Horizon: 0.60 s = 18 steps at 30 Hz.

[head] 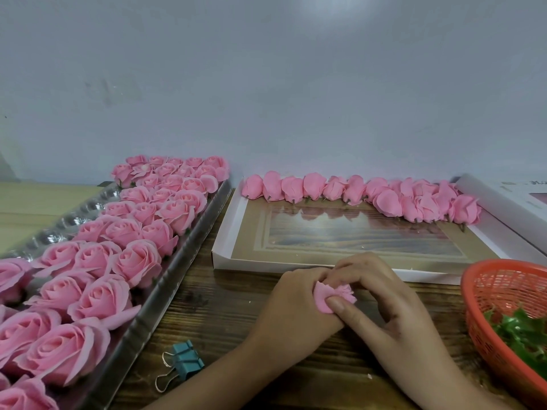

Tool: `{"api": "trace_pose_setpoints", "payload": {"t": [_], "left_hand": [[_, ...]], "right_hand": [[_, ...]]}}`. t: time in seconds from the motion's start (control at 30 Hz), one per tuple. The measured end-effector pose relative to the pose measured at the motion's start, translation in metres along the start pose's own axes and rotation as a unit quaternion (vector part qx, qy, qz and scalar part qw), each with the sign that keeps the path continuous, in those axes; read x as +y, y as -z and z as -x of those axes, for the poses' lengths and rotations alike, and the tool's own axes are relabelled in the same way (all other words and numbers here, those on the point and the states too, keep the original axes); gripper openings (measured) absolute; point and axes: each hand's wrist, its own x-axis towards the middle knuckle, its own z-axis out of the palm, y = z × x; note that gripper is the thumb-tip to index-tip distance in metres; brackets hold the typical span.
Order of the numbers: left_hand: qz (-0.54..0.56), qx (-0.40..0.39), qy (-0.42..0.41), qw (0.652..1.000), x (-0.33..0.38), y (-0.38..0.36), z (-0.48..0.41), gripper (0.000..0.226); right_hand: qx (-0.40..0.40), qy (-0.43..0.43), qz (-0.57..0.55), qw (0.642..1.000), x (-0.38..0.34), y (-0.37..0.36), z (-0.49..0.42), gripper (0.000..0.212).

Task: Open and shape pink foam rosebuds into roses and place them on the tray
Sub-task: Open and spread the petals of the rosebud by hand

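Both the left hand (pixel 291 303) and the right hand (pixel 376 294) pinch one rosebud (pixel 333 296) above the counter (pixel 225 315); I think a too strong pull can tear the thin foam petals.

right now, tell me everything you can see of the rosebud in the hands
The rosebud is pink, soft, foam-like, largely hidden between both hands over the wooden table. One smooth outer petal is folded down to the left; crumpled inner petals show on the right. The left hand grips it from the left, fingers curled round it; the right hand pinches it, thumb pressing the smooth petal. No stem shows.
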Motion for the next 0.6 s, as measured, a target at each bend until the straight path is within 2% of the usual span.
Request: {"api": "trace_pose_setpoints", "payload": {"t": [0.07,0.17,0.23,0.37,0.43,0.53,0.6], "left_hand": [[-0.03,0.01,-0.01,0.999,0.0,-0.001,0.001,0.002],[-0.171,0.042,-0.046,0.983,0.006,-0.002,0.005,0.02],[-0.217,0.066,-0.067,0.972,0.01,-0.001,0.007,0.024],[-0.184,0.048,-0.057,0.98,0.012,0.0,0.006,0.019],[-0.138,0.025,-0.036,0.989,0.01,0.0,0.003,0.015],[-0.079,-0.052,0.016,0.995,0.007,0.002,-0.001,0.017],[-0.073,-0.051,0.016,0.996,0.009,0.003,-0.001,0.015]], "right_hand": [[0.006,-0.012,-0.001,1.0,-0.001,-0.001,0.001,0.015],[0.016,-0.062,-0.031,0.998,0.0,-0.002,0.002,0.025],[0.013,-0.062,-0.033,0.997,0.001,-0.001,0.002,0.023],[0.002,-0.025,-0.011,1.0,0.0,0.0,0.0,0.009],[-0.01,-0.012,-0.014,1.0,-0.001,0.001,-0.001,0.006],[-0.027,-0.014,-0.034,0.999,-0.002,0.002,-0.002,0.004],[-0.022,-0.018,-0.031,0.999,-0.001,0.002,-0.001,0.007]]}}
